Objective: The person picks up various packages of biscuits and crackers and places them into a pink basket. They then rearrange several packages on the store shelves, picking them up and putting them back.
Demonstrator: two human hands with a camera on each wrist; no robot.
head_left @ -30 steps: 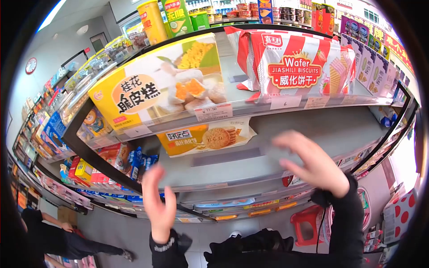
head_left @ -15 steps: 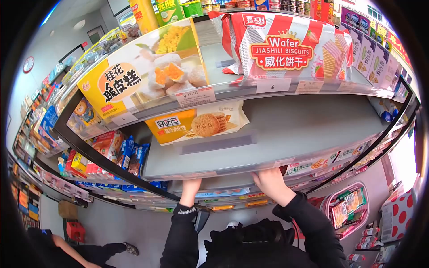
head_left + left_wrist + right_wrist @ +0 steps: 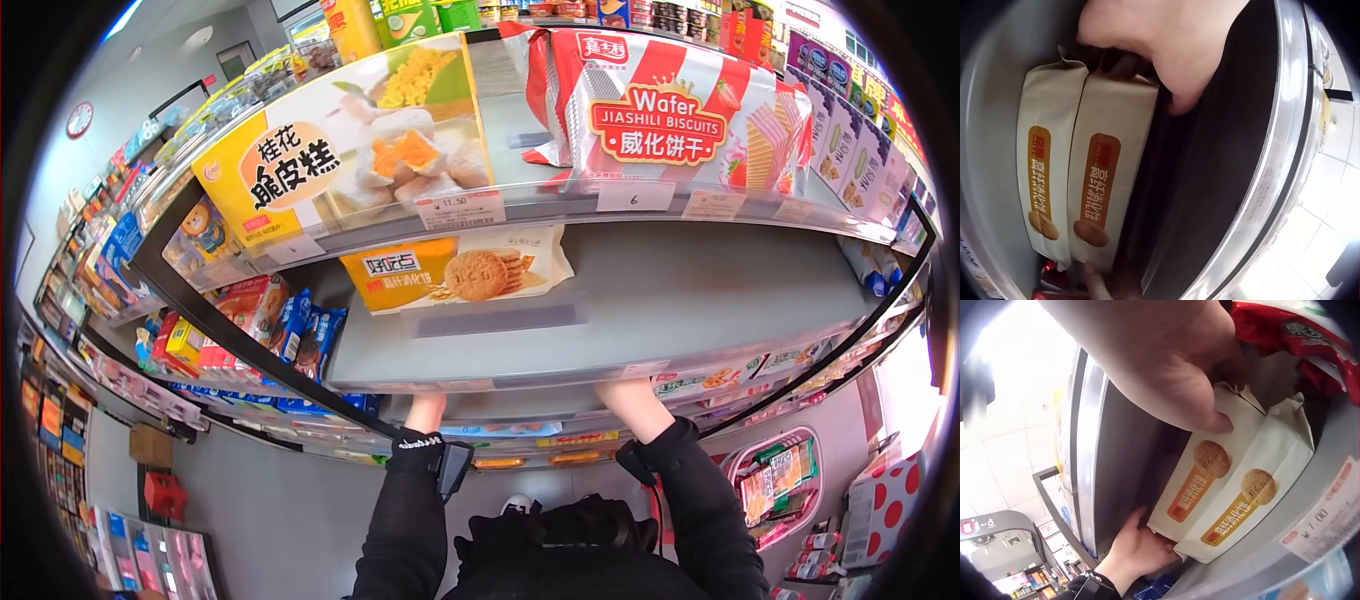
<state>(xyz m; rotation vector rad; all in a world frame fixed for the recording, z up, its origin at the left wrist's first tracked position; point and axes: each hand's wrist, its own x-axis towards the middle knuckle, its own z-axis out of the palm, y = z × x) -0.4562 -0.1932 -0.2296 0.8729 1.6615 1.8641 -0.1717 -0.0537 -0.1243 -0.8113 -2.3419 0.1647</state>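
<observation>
Both hands reach in under a shelf board, so the head view shows little past the wrists of my left hand (image 3: pixel 426 412) and right hand (image 3: pixel 636 408). Two pale biscuit packs (image 3: pixel 1100 169) with orange labels stand side by side on the shelf below. My left hand (image 3: pixel 1141 553) grips one end of the pair, its fingers partly hidden. At the opposite end my right hand (image 3: pixel 1179 375) holds them, thumb against the near pack and fingers curled over the end.
On the shelf above lies a yellow-and-white biscuit pack (image 3: pixel 460 272). Higher up stand a yellow cake box (image 3: pixel 340 140) and a red-striped wafer pack (image 3: pixel 690 115). Red packs (image 3: pixel 1297 337) sit beside my right hand. A pink basket (image 3: pixel 775 485) with goods stands on the floor at right.
Both hands have gone down from in front of the upper shelf to the one beneath it, and are now at the packs there. The head view has shifted slightly.
</observation>
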